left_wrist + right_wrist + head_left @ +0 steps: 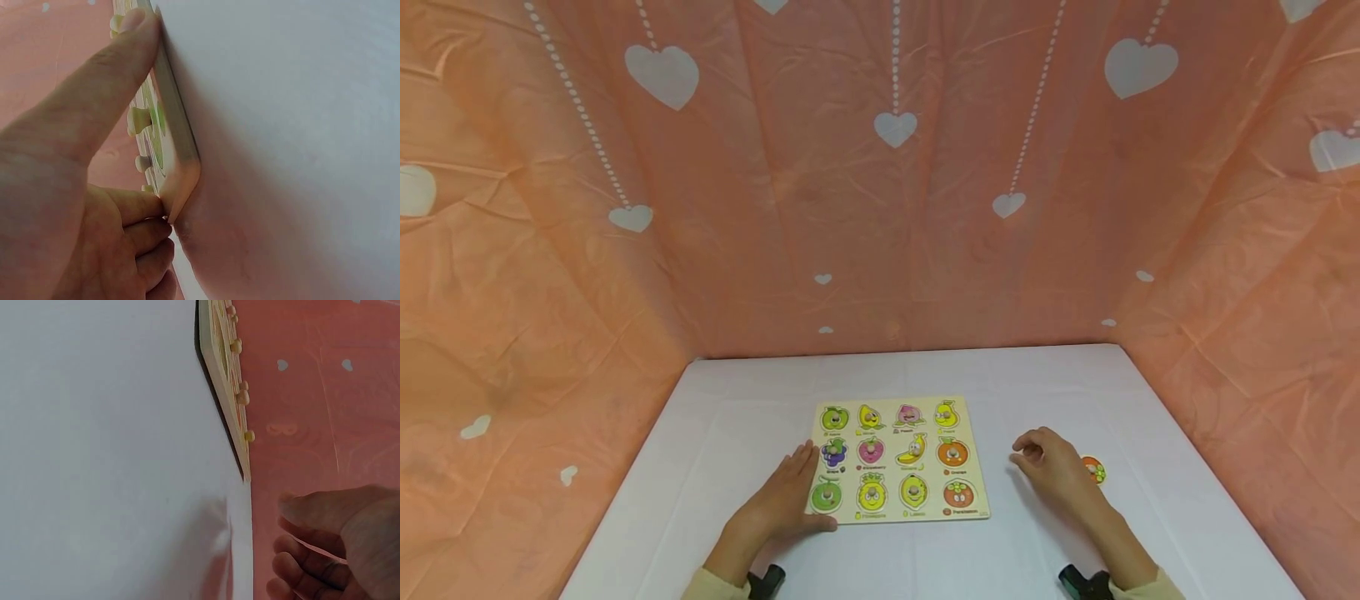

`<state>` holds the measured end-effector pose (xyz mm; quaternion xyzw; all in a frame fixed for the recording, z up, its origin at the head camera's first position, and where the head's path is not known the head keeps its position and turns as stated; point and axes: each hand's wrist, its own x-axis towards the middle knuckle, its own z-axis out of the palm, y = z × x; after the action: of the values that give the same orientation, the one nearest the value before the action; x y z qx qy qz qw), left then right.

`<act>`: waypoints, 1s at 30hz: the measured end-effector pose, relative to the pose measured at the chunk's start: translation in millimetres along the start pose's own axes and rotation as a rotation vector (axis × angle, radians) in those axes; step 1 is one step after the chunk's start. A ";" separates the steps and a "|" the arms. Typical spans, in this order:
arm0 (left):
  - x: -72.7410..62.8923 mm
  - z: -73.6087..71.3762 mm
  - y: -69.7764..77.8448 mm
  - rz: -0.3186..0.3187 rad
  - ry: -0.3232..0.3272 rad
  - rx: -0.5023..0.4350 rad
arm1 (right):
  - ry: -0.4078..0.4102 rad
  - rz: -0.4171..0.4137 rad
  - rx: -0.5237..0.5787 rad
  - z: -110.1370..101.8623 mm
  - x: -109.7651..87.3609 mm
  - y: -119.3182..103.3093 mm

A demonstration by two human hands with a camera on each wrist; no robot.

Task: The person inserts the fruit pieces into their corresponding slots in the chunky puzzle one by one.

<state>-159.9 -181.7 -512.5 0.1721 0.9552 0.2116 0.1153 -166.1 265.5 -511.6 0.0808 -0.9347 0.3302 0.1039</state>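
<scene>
A pale wooden fruit puzzle board [891,468] lies on the table with rows of knobbed fruit pieces, among them a banana piece [912,449] and a strawberry piece [871,451]. My left hand [782,492] rests against its near left corner, fingers fairly straight along the left side and thumb along the front edge. Right of the board, my right hand [1052,465] hovers over the table with loosely bent fingers and nothing between thumb and forefinger. Beside that wrist lies a loose round orange-and-green puzzle piece [1094,469], partly hidden by the hand.
The table [760,383] has a white cover. An orange cloth with white hearts [895,250] hangs behind it and along both sides. Dark wrist mounts [1084,583] sit at both cuffs. Wooden knobs [242,397] stick up from the board.
</scene>
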 end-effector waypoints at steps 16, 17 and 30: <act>-1.0 -1.7 2.7 -0.008 -0.007 -0.001 | 0.071 0.007 -0.027 -25.0 -9.5 27.9; -0.9 -1.8 2.5 -0.008 -0.008 0.001 | 0.071 0.015 -0.033 -26.6 -10.1 29.6; -1.0 -0.7 0.5 0.000 -0.005 0.008 | 0.050 0.122 -0.078 -44.3 -16.3 48.7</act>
<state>-159.0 -181.9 -511.6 0.1733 0.9557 0.2074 0.1170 -154.8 332.4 -511.2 0.0111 -0.9472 0.3010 0.1100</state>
